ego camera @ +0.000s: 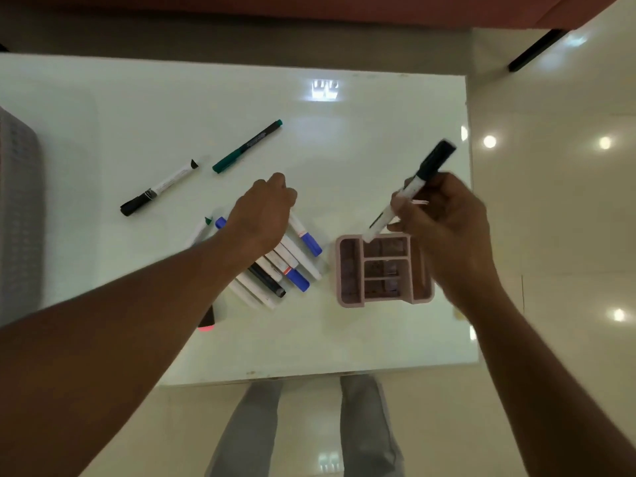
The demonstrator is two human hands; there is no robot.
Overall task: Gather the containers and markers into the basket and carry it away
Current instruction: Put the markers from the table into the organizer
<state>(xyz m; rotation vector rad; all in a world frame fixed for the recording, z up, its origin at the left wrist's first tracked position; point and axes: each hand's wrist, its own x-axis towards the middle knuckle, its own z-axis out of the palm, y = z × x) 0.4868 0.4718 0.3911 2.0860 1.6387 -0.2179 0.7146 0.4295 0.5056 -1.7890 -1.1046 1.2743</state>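
Right hand (444,215) pinches a black-capped white marker (430,161); better tip it upright over the pink divided plastic container (345,302). Left hand (261,215): can't tell.

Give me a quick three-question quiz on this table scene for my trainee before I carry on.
1. True or false: the right hand grips a white marker with a black cap, its lower end over the pink plastic compartment organiser.
2. Where is the grey textured basket? A) at the left end of the glossy white table B) at its right end C) on the floor.
3. Fill in: beyond the left hand lie a slim green pen and a loose white marker with a ____ cap.
Key: 1 true; 2 A; 3 black.
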